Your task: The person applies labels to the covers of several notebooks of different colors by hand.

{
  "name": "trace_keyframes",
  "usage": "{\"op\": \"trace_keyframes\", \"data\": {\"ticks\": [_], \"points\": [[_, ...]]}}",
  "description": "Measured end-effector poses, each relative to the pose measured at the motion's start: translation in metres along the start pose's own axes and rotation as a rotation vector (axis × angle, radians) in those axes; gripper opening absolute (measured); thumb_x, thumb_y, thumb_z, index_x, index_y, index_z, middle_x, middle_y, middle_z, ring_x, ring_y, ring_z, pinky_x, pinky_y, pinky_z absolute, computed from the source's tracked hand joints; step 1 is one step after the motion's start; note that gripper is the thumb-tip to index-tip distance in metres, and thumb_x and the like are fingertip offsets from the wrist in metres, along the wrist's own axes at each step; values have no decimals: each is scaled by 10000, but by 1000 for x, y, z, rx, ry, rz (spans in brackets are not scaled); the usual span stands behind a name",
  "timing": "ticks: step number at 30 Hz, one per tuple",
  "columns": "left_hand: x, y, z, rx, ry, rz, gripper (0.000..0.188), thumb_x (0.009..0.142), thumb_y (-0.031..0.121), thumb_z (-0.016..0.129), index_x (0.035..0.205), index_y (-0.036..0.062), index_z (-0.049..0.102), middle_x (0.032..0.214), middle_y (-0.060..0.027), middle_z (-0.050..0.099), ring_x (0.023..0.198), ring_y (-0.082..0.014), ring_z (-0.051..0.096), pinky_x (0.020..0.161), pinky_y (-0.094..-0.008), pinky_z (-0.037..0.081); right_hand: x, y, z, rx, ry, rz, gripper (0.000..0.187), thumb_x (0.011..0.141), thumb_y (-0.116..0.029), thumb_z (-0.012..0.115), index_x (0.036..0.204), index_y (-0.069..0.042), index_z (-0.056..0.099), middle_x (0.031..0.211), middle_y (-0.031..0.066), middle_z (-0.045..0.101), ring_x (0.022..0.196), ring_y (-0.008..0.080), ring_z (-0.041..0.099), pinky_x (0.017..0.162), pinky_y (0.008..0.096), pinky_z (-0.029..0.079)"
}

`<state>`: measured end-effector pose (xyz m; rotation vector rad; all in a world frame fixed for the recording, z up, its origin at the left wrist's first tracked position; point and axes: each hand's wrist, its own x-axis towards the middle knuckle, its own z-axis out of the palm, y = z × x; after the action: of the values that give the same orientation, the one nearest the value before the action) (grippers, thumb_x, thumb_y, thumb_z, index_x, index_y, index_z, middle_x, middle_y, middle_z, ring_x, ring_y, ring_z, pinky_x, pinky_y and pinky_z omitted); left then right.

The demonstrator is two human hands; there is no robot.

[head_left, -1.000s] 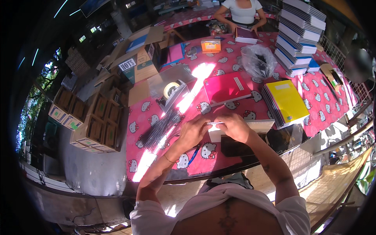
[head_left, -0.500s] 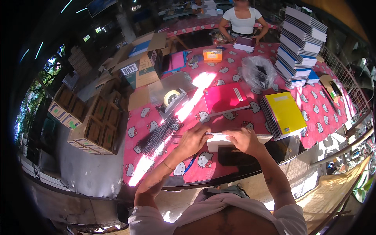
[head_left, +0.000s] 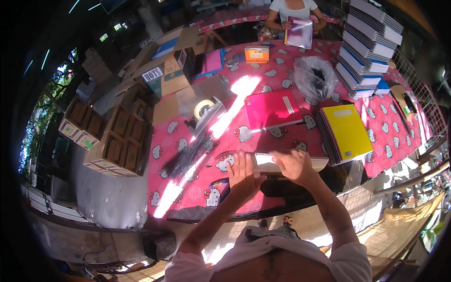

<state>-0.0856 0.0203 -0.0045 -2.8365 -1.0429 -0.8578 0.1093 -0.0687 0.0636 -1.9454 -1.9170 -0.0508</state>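
Note:
At the near table edge, a notebook point(head_left: 266, 165) is tipped up with its pale page block facing me. A thin black spiral coil runs along its upper edge and sticks out past the left end. My right hand point(head_left: 297, 168) grips the top edge, thumb on the near side and fingers over the far side. My left hand point(head_left: 244, 175) lies against the notebook's left end, fingers stretched out and flat by the coil. Left of it lies a bundle of black spiral coils point(head_left: 191, 157). A pink notebook point(head_left: 272, 110) lies beyond my hands, and yellow notebooks point(head_left: 346, 131) are stacked to the right.
A tape dispenser point(head_left: 206, 115) stands left of centre, near an open carton point(head_left: 171, 70). A clear plastic bag point(head_left: 314, 77) and a tall notebook stack point(head_left: 366, 51) are at the right. Across the table, a person holds a purple notebook point(head_left: 299, 33). Small boxes point(head_left: 120, 136) sit at left.
My left hand has shifted from pinching the notebook's top edge to lying flat by its left end. The right hand stays on the edge. The person opposite has raised the purple notebook upright.

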Motion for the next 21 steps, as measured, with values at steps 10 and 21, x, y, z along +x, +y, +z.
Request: {"op": "trace_keyframes", "data": {"ticks": [10, 21], "points": [[28, 1, -19, 106, -32, 78, 884, 960, 596, 468, 1508, -79, 306, 1556, -296, 331, 1492, -428, 256, 1157, -675, 102, -12, 24, -30, -6, -156, -1, 311, 987, -291, 537, 1268, -222, 651, 788, 111, 710, 760, 321, 693, 746, 469, 539], [-6, 22, 10, 74, -38, 91, 877, 970, 574, 459, 1494, -111, 301, 1553, -335, 306, 1490, -446, 245, 1175, -638, 120, -20, 42, -11, 7, -62, -41, 339, 960, -365, 590, 1231, -186, 688, 857, 148, 717, 834, 345, 687, 787, 472, 532]]}}
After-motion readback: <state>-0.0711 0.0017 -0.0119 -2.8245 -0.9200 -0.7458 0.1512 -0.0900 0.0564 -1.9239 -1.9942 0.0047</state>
